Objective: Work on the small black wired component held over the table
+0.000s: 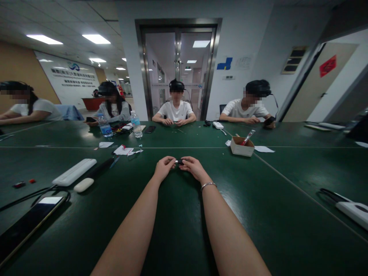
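Observation:
A small black object with a light metallic end [179, 161] is held between my two hands, over the dark green table [184, 214]. My left hand [166, 167] pinches at its light end, fingers closed. On the other side, my right hand [193, 167] has its fingers closed on the black part. The fingers hide some of the object, and I cannot make out exactly what it is. A silver bracelet [208, 185] circles my right wrist.
At left lie a phone [31, 222], a white power strip [75, 172], and a white oval item [84, 185]. Farther off stand two bottles [105, 125] and a small box [242, 147]. Several people sit across the table. A white device [355, 212] lies at right.

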`<state>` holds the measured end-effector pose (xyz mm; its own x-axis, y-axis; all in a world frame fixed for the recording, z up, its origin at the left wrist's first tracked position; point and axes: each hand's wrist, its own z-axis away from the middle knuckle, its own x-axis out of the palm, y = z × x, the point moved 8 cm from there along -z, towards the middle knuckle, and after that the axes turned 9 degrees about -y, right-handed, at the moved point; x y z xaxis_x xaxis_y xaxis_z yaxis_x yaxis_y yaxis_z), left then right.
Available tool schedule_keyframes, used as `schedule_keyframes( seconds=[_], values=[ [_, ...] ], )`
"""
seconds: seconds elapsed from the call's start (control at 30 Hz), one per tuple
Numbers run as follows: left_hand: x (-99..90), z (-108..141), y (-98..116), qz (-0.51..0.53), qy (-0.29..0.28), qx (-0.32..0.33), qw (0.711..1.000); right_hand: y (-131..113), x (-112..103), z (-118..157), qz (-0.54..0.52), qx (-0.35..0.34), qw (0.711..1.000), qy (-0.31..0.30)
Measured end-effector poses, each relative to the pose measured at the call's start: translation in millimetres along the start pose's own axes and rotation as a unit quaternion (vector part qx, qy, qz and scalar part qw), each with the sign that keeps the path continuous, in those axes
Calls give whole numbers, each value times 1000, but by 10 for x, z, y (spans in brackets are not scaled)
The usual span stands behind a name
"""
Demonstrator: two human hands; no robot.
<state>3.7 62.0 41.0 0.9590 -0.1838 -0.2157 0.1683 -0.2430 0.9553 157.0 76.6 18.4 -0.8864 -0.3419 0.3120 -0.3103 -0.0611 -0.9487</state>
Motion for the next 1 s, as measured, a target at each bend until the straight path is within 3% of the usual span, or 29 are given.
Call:
schedule_keyframes(
  seconds=[0.37,0.87,1.0],
  values=[
    [-20,-18,-47,-11,14,-15,1000,-9,25,9,3,9,1000,5],
    [-19,-15,1,-24,4,32,999,-13,18,4,0,0,1000,-4],
    [-29,-23,-36,-29,10,8,1000,-21,23,11,3,1,1000,-1]
  ],
)
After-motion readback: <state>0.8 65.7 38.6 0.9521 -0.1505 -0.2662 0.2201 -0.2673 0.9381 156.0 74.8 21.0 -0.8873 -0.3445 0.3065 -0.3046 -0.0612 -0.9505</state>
